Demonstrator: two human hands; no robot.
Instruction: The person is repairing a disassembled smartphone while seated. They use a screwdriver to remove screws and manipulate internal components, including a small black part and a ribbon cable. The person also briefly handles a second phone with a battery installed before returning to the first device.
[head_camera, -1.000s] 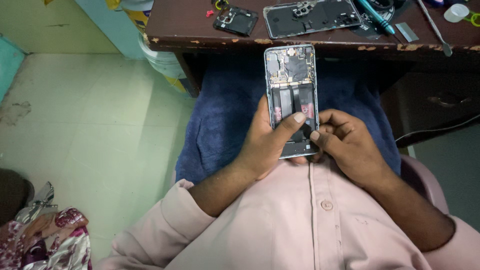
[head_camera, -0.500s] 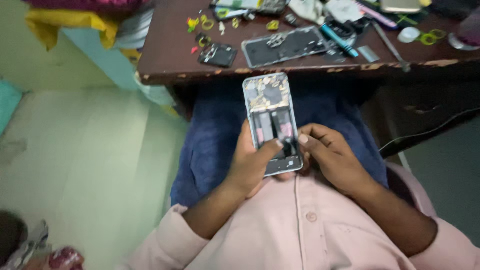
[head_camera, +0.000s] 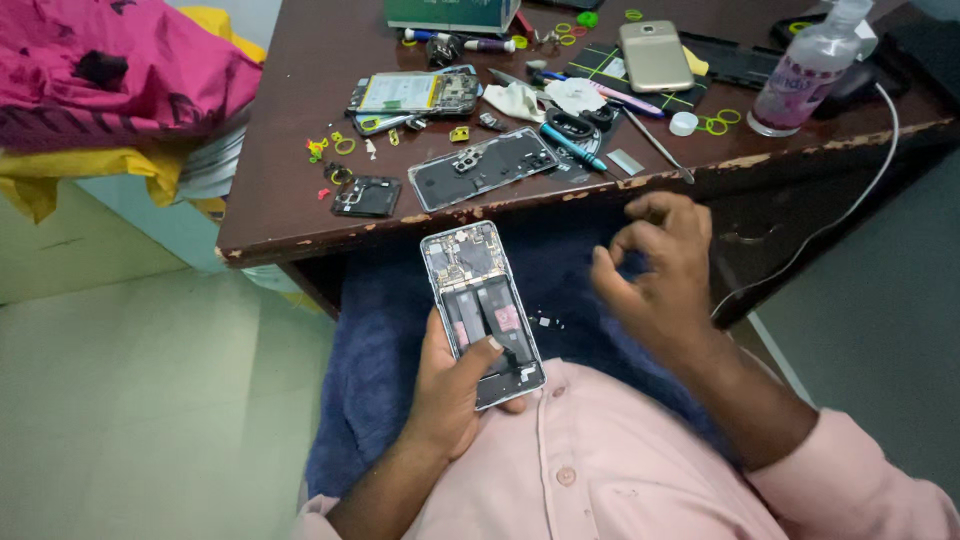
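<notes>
- My left hand (head_camera: 455, 385), low in the centre of the frame, cradles an opened smartphone (head_camera: 483, 312); the fingers wrap under its lower end and the thumb presses flat on the exposed black battery.
- The phone is a slim rectangle with its back removed, showing a metallic circuit board at the top and dark glossy cells below, tilted slightly left, lying over my lap just under the table edge.
- My right hand (head_camera: 655, 275), right of centre, hovers free of the phone; its thumb and forefinger curl toward each other as if pinching something tiny, though I cannot tell whether anything sits between them.
- Beneath both hands lies a soft, dark blue towel (head_camera: 365, 400) with a fuzzy nap; my shirt is smooth pale pink cloth.
- Above, the dark brown wooden table (head_camera: 290, 180) has a chipped front edge.
- On it, upper centre: a shiny rectangular phone back cover (head_camera: 482, 168), a small black square part (head_camera: 366, 196), a blue-handled tool (head_camera: 572, 147), and scattered yellow and green rings.
- Upper right: a gold phone (head_camera: 655, 56) and a clear plastic bottle (head_camera: 808, 70).
- Upper left: crumpled pink and yellow fabric (head_camera: 110, 70).
</notes>
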